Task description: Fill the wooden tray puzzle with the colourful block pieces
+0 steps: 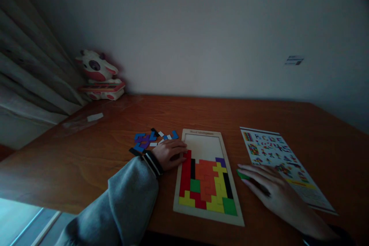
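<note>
A wooden puzzle tray (208, 221) lies flat on the table, its lower part filled with red, orange, yellow, green, black and purple block pieces. Bare tray floor shows at its far end. My left hand (170, 154) rests over the tray's left rim, fingers stretched toward the top of the long red piece (185, 175). To the right of the tray, my right hand (266, 182) has its fingertips on a green puzzle piece (242, 175), which is partly covered by the fingers.
Loose blue, purple, black and white pieces (146, 139) lie left of the tray, some beside my left wrist. A printed pattern sheet (269, 142) is partly under my right hand. At the back left stand a cow-shaped toy (100, 75) and a curtain (31, 57).
</note>
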The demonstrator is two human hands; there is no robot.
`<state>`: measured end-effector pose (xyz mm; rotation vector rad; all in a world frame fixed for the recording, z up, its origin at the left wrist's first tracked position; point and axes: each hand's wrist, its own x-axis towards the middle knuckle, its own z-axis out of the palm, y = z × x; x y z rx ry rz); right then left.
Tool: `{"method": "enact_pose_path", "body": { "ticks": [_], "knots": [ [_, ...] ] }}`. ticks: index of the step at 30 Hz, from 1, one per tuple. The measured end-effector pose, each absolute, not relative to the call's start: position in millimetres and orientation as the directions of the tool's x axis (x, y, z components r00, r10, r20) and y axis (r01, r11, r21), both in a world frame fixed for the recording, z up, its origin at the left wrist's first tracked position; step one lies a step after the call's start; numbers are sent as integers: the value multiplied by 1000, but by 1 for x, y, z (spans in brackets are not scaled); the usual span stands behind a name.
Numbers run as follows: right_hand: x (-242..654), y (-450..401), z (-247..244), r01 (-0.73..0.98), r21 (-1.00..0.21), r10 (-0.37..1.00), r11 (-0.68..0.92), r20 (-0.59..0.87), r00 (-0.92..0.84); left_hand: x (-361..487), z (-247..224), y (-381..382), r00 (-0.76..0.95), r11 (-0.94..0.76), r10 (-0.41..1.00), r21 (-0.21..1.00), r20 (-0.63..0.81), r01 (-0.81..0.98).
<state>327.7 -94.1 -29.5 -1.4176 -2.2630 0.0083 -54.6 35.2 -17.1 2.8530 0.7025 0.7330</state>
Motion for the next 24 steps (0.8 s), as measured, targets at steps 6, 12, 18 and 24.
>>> {"method": "enact_pose_path", "body": {
  "ticks": [6,12,18,24],
  "knots": [
    [328,-83,-33,827,-401,912,395,282,-298,-52,-18,32,778,-886,463,210,424,413],
    [333,-65,-33,796,-499,940,341,186,-286,-82,-6,44,665,-817,541,133,515,561],
    [332,-57,-37,793,-556,968,250,147,-203,-139,-4,41,575,-742,617,154,538,652],
    [328,-52,-31,812,-568,990,138,69,-120,-141,-8,25,646,-809,563,186,516,557]
  ]
}}
